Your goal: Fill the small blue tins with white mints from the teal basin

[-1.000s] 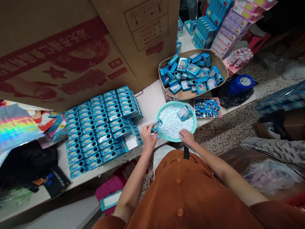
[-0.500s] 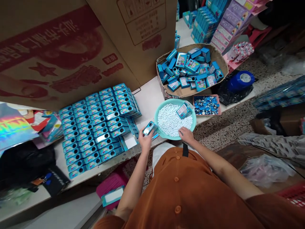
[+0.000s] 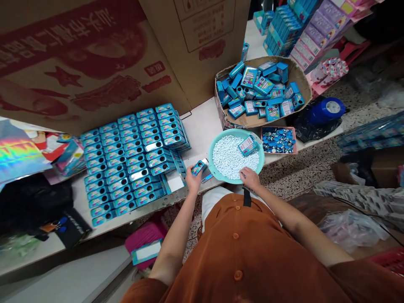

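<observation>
My left hand [image 3: 193,180] is wrapped round a small blue candy box [image 3: 198,168] with a dark round hole in its end, held just left of the basin. At the near rim of the turquoise basin [image 3: 211,165], my right hand [image 3: 250,179] has its fingers curled down at the white candies [image 3: 232,158]; whatever it may pinch is hidden. A second blue candy box [image 3: 248,145] lies tilted on the candies at the basin's right side.
Rows of blue boxes [image 3: 123,162] stand on the table to the left, before a large cardboard carton [image 3: 164,63]. Behind the basin is a cut-down carton [image 3: 232,122] of loose blue boxes. A pink tray [image 3: 294,136] holds blue and silver caps.
The candy box in my left hand has turned, its end now tipped differently. My right hand stays at the basin's near edge. The whole view has shifted slightly.
</observation>
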A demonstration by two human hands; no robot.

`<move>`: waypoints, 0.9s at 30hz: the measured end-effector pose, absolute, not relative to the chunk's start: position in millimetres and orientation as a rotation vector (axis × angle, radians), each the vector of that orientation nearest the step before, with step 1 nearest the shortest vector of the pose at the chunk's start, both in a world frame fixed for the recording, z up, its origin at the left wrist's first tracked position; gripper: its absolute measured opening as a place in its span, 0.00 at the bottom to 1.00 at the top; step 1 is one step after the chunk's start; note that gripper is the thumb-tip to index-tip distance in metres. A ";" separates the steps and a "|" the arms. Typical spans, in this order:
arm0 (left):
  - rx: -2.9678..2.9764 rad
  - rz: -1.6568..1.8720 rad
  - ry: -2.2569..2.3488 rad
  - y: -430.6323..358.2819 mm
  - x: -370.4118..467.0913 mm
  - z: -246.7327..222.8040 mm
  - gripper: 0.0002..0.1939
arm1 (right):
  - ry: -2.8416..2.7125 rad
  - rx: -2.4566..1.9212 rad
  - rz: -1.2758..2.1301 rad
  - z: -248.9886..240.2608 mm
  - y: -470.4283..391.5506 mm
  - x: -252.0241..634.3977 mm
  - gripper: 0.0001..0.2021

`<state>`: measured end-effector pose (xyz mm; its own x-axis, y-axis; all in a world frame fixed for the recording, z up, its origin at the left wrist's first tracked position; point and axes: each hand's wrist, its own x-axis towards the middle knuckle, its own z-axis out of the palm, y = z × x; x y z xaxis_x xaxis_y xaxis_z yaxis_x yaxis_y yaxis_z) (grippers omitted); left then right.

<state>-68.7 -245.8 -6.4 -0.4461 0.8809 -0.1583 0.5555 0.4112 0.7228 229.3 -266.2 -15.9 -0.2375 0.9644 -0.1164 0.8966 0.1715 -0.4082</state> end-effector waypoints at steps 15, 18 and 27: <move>1.001 0.751 2.082 -286.0 -73.2 -31.7 0.46 | -2.273 -1.822 0.610 -14.0 -266.0 229.5 0.11; 0.820 0.696 2.074 -314.5 -64.8 -40.2 0.42 | -2.271 -1.810 0.609 -14.0 -266.1 229.6 0.10; 0.686 0.642 2.050 -360.6 -56.3 -59.1 0.36 | -2.282 -1.812 0.592 -12.8 -264.5 229.2 0.10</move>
<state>-56.3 -360.6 -59.1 -0.4812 0.6721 -0.5628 0.2310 0.7166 0.6581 229.2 -264.5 -12.8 -0.2482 0.9622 -0.1123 0.8954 0.1837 -0.4055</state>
